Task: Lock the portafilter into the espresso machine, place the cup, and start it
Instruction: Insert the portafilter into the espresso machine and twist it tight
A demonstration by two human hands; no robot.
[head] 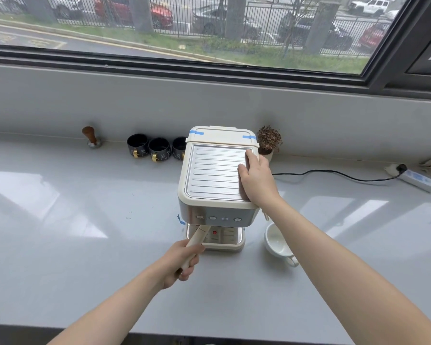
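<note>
The left hand [182, 260] grips the portafilter [195, 241] handle under the espresso machine [215, 180]. The right hand [255, 180] presses flat, fingers released, on the machine's top right edge. The white cup [278, 241] sits just right of the machine, with bare counter [85, 232] wide to the left.

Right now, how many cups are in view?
4. Three dark cups line the back wall left of the espresso machine, the third partly hidden behind it. One white cup sits on the counter right of the machine's base. More may be hidden.

The person's left hand [182, 261] is curled in a fist around the cream plastic portafilter handle [195, 241], forearm bare. The right hand [255, 179] lies palm-down on the cream espresso machine's ribbed metal top [214, 173], fingers seemingly flat, arm outstretched.
</note>
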